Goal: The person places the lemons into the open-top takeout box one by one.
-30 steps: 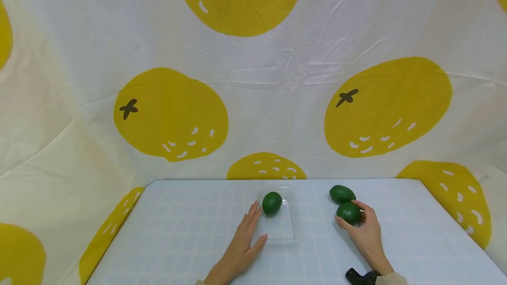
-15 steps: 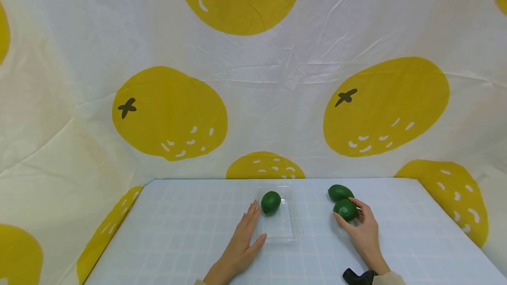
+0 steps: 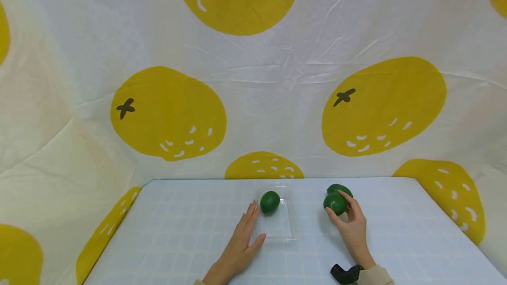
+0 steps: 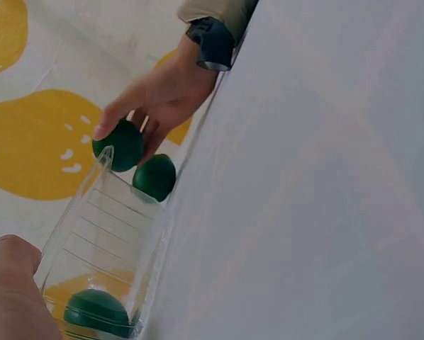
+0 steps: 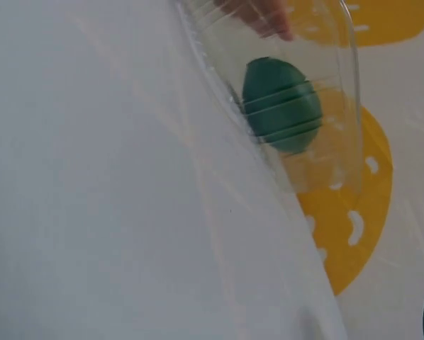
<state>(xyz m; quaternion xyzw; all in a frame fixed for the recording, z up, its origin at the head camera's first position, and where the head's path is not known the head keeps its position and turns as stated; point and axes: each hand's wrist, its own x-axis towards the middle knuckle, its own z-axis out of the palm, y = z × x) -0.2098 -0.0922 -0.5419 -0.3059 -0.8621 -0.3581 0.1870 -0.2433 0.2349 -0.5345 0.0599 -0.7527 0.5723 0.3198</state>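
My right hand pinches a dark green lime between thumb and fingers; the left wrist view shows this lime raised above the table. Just behind it lies a second lime, partly covered by the held one in the head view. A clear plastic container stands left of the right hand, with one lime in its far part. Along the container's left side rests my left hand, fingers straight and thumb at the near corner. The right wrist view shows the contained lime through the ridged wall.
A pale checked cloth covers the table. Behind it hangs a white curtain printed with large yellow fruits. A black wrist device sits at my right cuff.
My right hand has lifted its lime and carried it left and slightly away, so it now overlaps the lime behind. The left hand stays at the container.
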